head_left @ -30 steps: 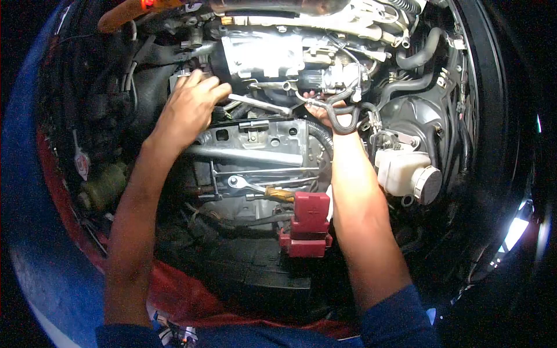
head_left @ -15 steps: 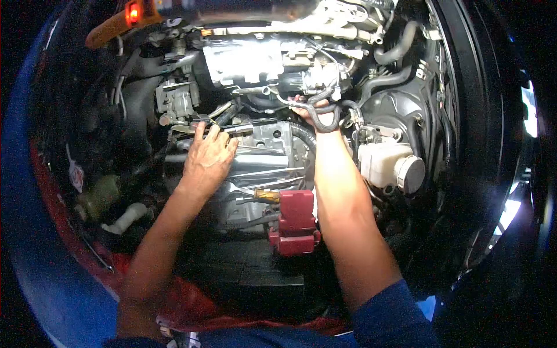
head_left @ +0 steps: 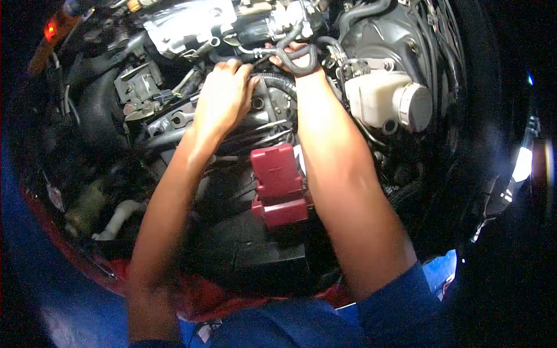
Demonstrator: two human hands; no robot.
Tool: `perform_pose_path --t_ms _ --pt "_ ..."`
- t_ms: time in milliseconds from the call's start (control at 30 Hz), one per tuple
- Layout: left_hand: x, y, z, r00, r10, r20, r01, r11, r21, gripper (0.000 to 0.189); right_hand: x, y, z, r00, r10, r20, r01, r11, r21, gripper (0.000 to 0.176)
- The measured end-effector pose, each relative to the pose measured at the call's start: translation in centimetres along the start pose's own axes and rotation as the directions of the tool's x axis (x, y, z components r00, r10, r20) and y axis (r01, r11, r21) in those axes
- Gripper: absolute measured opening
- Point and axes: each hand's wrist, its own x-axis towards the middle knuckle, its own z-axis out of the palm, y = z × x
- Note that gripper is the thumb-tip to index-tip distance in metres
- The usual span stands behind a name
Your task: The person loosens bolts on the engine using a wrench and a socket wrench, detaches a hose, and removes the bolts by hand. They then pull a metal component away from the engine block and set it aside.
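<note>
My left hand (head_left: 225, 95) is over the front of the engine, back of the hand up, fingers bent; its fingertips and whatever they hold are hidden. A wrench (head_left: 181, 119) lies on the metal beside its wrist. My right hand (head_left: 297, 56) reaches deep into the engine bay behind a looped black rubber hose (head_left: 301, 68), which crosses in front of its fingers. Those fingers are curled, and what they grip cannot be made out. Left of the hose loop, a metal pipe end (head_left: 214, 42) sticks out below the brightly lit engine cover (head_left: 188, 26).
A red battery terminal cover (head_left: 275, 171) stands between my forearms, above the dark battery (head_left: 255, 249). To the right is a whitish fluid reservoir (head_left: 377, 98) with a round cap. A work light with a red lamp (head_left: 51, 29) hangs at upper left.
My left hand has left the tools at the left and moved right, nearer my right hand. The right hand stays behind the hose. The view has shifted, so the engine sits higher.
</note>
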Motion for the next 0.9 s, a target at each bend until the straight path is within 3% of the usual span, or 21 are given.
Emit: perform_pose_path --t_ms 100,167,267,500,600,833,900 --pt "2.9 0.4 2.8 0.972 -0.178 0.155 0.167 0.982 0.086 0.041 0.0 -0.1 -0.1 1.000 -0.013 0.022 0.012 1.000 0.015 0.043" --pt "4.9 0.3 3.8 0.896 -0.337 0.289 0.320 0.942 0.105 0.051 0.0 -0.2 -0.1 0.999 -0.022 0.026 0.021 1.000 0.018 0.043" --pt "6.2 -0.5 4.5 0.847 -0.409 0.340 0.408 0.910 0.077 0.046 0.5 -0.6 -0.4 0.999 -0.036 0.036 0.035 0.999 0.030 0.042" --pt "4.3 -0.4 3.9 0.918 -0.329 0.220 0.331 0.943 0.033 0.047 0.4 -0.6 0.1 0.998 -0.028 0.048 0.026 0.999 0.039 0.041" --pt "4.6 -0.5 4.4 0.928 -0.293 0.230 0.283 0.956 0.076 0.045 0.8 -1.0 -0.2 0.998 -0.032 0.056 0.030 0.999 0.033 0.041" --pt "5.6 -1.1 4.6 0.861 -0.350 0.369 0.327 0.937 0.124 0.046 0.9 -0.9 -0.3 0.998 -0.028 0.058 0.026 0.999 0.040 0.040" --pt "5.3 0.1 3.3 0.871 -0.333 0.362 0.335 0.940 0.060 0.048 1.0 -0.8 -0.3 0.998 -0.024 0.058 0.022 0.999 0.038 0.040"
